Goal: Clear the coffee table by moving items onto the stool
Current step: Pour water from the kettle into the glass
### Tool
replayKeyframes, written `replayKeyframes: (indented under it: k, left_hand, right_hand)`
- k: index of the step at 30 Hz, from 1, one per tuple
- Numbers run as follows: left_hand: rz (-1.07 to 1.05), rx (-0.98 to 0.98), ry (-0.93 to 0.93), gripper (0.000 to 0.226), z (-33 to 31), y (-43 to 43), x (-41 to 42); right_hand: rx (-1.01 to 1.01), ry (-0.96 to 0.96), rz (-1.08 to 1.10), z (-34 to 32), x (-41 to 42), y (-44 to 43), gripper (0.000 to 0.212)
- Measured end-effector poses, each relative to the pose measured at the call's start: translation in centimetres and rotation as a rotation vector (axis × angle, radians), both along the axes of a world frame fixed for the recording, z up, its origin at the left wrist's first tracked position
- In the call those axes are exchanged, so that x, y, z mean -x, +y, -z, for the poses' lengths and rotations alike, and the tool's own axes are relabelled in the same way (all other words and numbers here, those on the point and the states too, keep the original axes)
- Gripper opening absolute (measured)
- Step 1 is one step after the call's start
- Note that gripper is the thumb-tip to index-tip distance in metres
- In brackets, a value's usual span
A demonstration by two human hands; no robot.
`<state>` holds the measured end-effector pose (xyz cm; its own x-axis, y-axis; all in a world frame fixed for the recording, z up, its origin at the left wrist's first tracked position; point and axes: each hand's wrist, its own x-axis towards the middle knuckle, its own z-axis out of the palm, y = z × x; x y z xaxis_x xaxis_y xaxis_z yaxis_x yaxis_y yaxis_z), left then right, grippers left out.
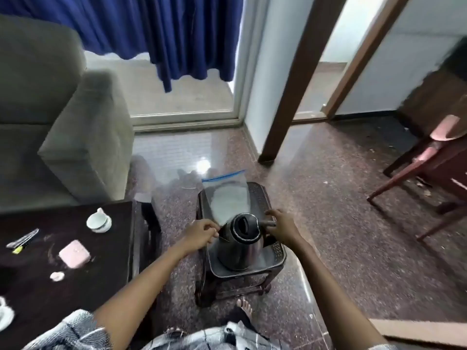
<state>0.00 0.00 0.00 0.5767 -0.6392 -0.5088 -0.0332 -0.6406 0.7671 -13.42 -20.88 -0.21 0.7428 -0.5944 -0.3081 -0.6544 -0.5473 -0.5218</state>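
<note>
A speckled, polished stone floor runs underfoot, and at the person's left stands the dark wooden coffee table surface (108, 261), carrying a pink rectangular box (74, 253) and, farther off, a white ceramic cup (99, 221). Straight ahead, the dark plastic stool (278, 251) bears the steel electric kettle (242, 246), upright. The left grip (202, 234) pinches its spout lip and the right grip (280, 227) curls round its handle. Beyond lies a clear zip bag with white contents (227, 195). What remains to be moved lies leftward, so the left grip is probably the nearer one.
</note>
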Motion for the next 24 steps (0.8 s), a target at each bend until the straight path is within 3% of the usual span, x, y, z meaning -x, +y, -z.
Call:
replayKeyframes:
  k: [4, 10, 17, 24]
  left_hand:
    - [-0.114, -0.049, 0.069, 0.017, 0.0, -1.9, 1.2]
    - [-0.312, -0.078, 0.122, 0.019, -0.7, -2.6, 2.5]
    - [-0.447, -0.115, 0.181, 0.016, -0.8, -2.0, 4.0]
    - [-0.535, -0.101, 0.197, 0.022, -1.6, -0.7, 5.4]
  right_hand:
    - [-0.068, 0.213, -0.245, 0.8, -0.5, -3.3, 0.039]
    - [-0.228, 0.231, -0.381, 1.9, -1.2, -5.8, 0.043]
    - [-0.583, 0.303, -0.313, 3.7, -1.6, -6.8, 0.050]
    - [-0.646, 0.154, -0.150, 4.6, -1.1, -6.2, 0.052]
